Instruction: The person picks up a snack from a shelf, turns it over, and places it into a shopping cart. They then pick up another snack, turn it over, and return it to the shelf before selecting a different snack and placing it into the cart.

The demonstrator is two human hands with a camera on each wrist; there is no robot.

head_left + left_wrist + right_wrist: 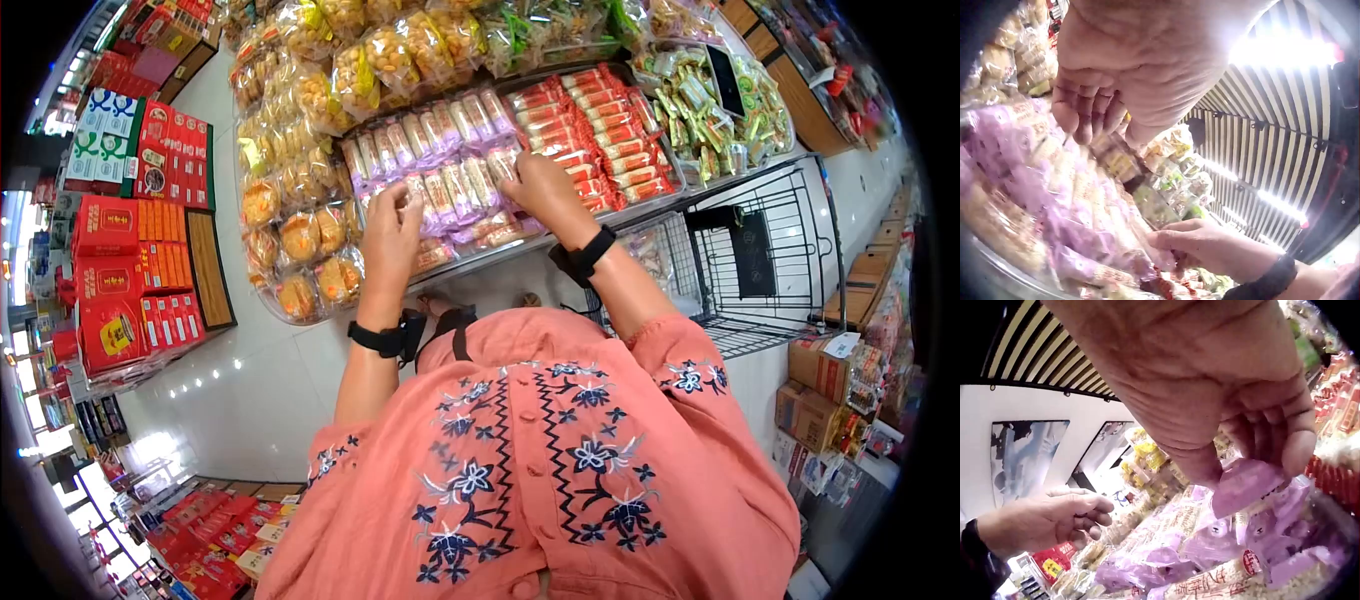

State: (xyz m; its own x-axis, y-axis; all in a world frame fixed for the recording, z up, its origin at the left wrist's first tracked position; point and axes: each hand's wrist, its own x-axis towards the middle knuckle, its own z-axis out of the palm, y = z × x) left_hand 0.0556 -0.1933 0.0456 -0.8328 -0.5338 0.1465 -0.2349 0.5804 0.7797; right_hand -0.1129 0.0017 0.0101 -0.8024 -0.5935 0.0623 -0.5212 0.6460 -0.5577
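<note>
Purple-ended clear packets of pale snack bars [450, 192] lie in rows in a display bin. My right hand [548, 198] is at the right end of these rows. In the right wrist view its thumb and fingers pinch the purple end of one snack bar packet [1246, 489], over other packets with red printing. My left hand [391, 238] hovers at the left end of the rows, palm down, its fingers loosely bent with nothing between them. In the left wrist view, purple packets [1079, 206] lie below those fingers.
Bagged round pastries [300, 235] fill the left side of the display, and red-wrapped bars [610, 135] the right. A dark phone-like slab [725, 80] lies on green packets [690, 110]. A wire shopping cart [765, 250] stands close on the right; red gift boxes [110, 280] are stacked at left.
</note>
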